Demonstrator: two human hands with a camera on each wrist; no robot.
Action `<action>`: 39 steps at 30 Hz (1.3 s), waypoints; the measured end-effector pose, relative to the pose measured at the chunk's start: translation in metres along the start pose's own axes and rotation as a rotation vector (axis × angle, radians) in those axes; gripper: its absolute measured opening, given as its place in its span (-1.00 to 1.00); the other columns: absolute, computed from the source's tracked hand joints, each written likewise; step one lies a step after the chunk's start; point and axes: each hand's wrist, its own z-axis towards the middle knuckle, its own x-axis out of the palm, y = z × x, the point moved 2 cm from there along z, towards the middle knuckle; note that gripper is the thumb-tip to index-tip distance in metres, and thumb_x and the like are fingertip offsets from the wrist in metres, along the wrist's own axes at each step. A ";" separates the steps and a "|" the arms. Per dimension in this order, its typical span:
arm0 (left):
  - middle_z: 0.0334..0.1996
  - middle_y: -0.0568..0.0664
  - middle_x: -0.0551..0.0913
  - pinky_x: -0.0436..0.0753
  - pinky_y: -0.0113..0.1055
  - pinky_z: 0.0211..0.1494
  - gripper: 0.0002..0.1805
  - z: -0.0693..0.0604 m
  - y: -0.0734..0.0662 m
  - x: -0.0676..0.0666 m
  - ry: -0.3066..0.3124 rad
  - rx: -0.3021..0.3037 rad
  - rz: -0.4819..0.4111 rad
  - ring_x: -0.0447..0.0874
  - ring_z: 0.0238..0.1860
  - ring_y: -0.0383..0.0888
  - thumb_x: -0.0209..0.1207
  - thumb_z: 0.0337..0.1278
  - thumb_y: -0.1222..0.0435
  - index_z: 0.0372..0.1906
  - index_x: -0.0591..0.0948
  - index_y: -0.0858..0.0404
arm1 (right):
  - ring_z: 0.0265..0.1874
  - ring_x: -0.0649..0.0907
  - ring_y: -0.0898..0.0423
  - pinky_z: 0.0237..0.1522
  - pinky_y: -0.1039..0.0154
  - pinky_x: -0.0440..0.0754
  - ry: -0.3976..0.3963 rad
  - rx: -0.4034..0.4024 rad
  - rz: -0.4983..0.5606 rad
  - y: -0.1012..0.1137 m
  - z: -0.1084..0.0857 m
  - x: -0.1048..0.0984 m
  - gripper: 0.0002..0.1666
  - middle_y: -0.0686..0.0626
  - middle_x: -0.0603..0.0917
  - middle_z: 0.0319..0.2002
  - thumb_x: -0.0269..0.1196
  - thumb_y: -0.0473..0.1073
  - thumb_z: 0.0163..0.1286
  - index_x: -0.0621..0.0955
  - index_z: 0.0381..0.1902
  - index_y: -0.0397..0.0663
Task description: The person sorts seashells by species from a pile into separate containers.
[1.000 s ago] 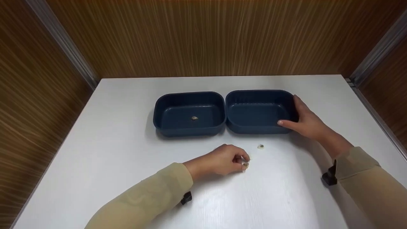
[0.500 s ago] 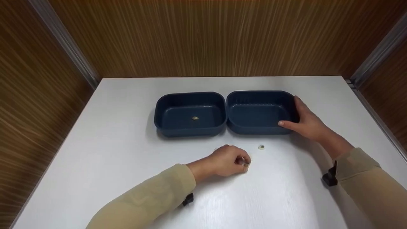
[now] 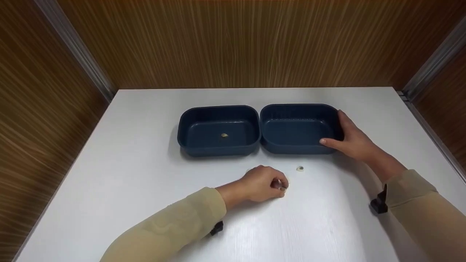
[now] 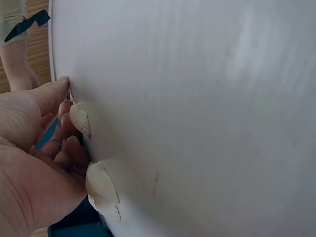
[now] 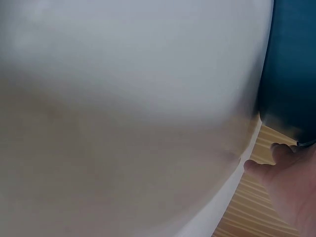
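Observation:
My left hand (image 3: 260, 183) is low over the table, index finger and thumb curled around a small shell (image 3: 282, 189). Two pale ribbed shells, one upper (image 4: 80, 119) and one lower (image 4: 102, 190), lie beside my left hand (image 4: 29, 143) in the left wrist view; the pinched one is not clearly visible there. My right hand (image 3: 355, 143) grips the right end of the right dark blue container (image 3: 295, 149), thumb over the front rim. In the right wrist view part of this hand (image 5: 291, 185) shows below the container's wall (image 5: 291, 64).
The left dark blue container (image 3: 218, 151) stands against the right one and holds one small shell (image 3: 224, 135). Another shell (image 3: 300, 169) lies on the white table (image 3: 302, 225) in front of the right container. Wood-grained panels (image 3: 233, 47) rise behind and at both sides.
My left index fingertip has come slightly nearer the thumb around the shell. The right hand keeps its grip on the container. The head view has shifted a little.

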 end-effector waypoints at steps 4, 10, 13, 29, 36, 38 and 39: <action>-0.43 -0.34 0.62 0.45 -0.46 -0.01 -0.87 0.001 0.000 0.000 0.003 0.001 -0.001 0.51 -0.33 -0.40 0.43 0.28 0.27 -0.11 0.83 0.05 | 0.67 -0.22 -0.31 0.58 -0.39 -0.16 -0.003 0.004 -0.003 -0.001 0.000 0.001 0.46 -0.29 -0.33 0.71 0.38 0.30 0.44 -0.39 0.71 -0.11; -0.42 -0.33 0.61 0.46 -0.47 -0.10 -0.88 0.001 0.000 0.001 0.011 0.000 -0.009 0.51 -0.34 -0.40 0.42 0.29 0.29 -0.12 0.82 0.06 | 0.67 -0.23 -0.32 0.58 -0.39 -0.16 0.005 0.019 -0.009 0.000 0.000 0.000 0.46 -0.28 -0.34 0.71 0.36 0.32 0.44 -0.40 0.71 -0.09; -0.40 -0.32 0.61 0.47 -0.47 -0.12 -0.89 0.002 -0.001 0.001 0.021 0.003 0.001 0.51 -0.33 -0.39 0.41 0.30 0.29 -0.12 0.81 0.06 | 0.67 -0.24 -0.33 0.58 -0.40 -0.17 0.011 0.022 -0.011 0.002 -0.001 0.000 0.46 -0.29 -0.35 0.70 0.36 0.33 0.45 -0.40 0.71 -0.09; -0.27 -0.32 0.61 0.48 -0.44 -0.10 -0.90 0.001 -0.002 0.002 0.029 0.042 0.080 0.53 -0.20 -0.38 0.44 0.27 0.27 -0.22 0.79 -0.04 | 0.67 -0.22 -0.33 0.57 -0.41 -0.13 0.004 0.012 -0.018 0.002 -0.001 0.001 0.45 -0.29 -0.34 0.71 0.35 0.32 0.45 -0.40 0.71 -0.09; -0.23 -0.23 0.68 0.48 -0.49 -0.06 -0.80 0.000 0.000 0.000 0.027 0.049 0.021 0.57 -0.21 -0.33 0.46 0.25 0.31 -0.06 0.79 0.05 | 0.67 -0.21 -0.33 0.57 -0.41 -0.13 0.006 0.021 -0.024 0.001 0.000 0.000 0.46 -0.28 -0.33 0.71 0.35 0.34 0.45 -0.40 0.71 -0.08; -0.22 -0.19 0.70 0.49 -0.51 -0.06 -0.76 0.000 0.001 -0.001 0.037 0.046 -0.016 0.58 -0.21 -0.32 0.46 0.25 0.33 0.00 0.79 0.11 | 0.67 -0.21 -0.33 0.57 -0.41 -0.13 0.005 0.022 -0.028 0.000 0.000 0.000 0.46 -0.28 -0.34 0.71 0.35 0.34 0.45 -0.40 0.71 -0.08; -0.22 -0.18 0.70 0.50 -0.52 -0.06 -0.76 0.000 0.001 -0.002 0.041 0.046 -0.029 0.58 -0.22 -0.32 0.46 0.25 0.35 0.00 0.79 0.14 | 0.67 -0.21 -0.33 0.57 -0.41 -0.14 0.004 0.022 -0.027 0.000 0.000 0.000 0.46 -0.28 -0.34 0.71 0.36 0.34 0.44 -0.40 0.71 -0.08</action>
